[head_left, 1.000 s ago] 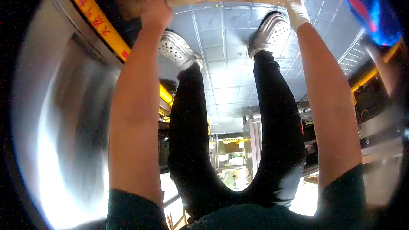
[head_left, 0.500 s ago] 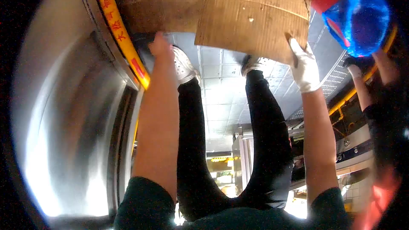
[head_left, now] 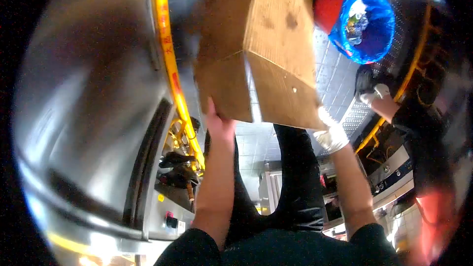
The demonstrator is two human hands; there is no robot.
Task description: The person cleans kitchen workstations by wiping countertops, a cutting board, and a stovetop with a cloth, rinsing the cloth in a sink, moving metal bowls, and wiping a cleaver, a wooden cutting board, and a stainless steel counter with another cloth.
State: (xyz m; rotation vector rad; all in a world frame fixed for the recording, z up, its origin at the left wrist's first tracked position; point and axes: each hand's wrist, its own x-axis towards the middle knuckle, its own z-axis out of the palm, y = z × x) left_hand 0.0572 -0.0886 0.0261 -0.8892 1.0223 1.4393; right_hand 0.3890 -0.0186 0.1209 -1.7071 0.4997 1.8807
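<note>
A brown cardboard sheet or box (head_left: 283, 24), creased into two angled panels, spreads in front of my legs. A gap parts its two near flaps, and dark stains mark the right panel. My left hand (head_left: 219, 125), bare, grips the near edge of the left flap (head_left: 221, 86), its thumb on top and the other fingers hidden underneath. At the right flap's near corner, my right hand (head_left: 331, 133), in a white glove, pinches the cardboard. The underside of the cardboard is out of sight.
A red bin (head_left: 329, 11) lined with a blue bag (head_left: 382, 44) holds rubbish, just right of the cardboard. Another person's forearm (head_left: 387, 108) reaches in from the right. A yellow pipe (head_left: 173, 74) runs beside a large steel surface (head_left: 88, 93) on the left. Grey floor tiles (head_left: 258, 143) show below.
The cardboard has come nearer my body and now bends sharply along its middle crease, with the flaps apart. Both hands stay on its near edge. The view has shifted, revealing the bin's inside.
</note>
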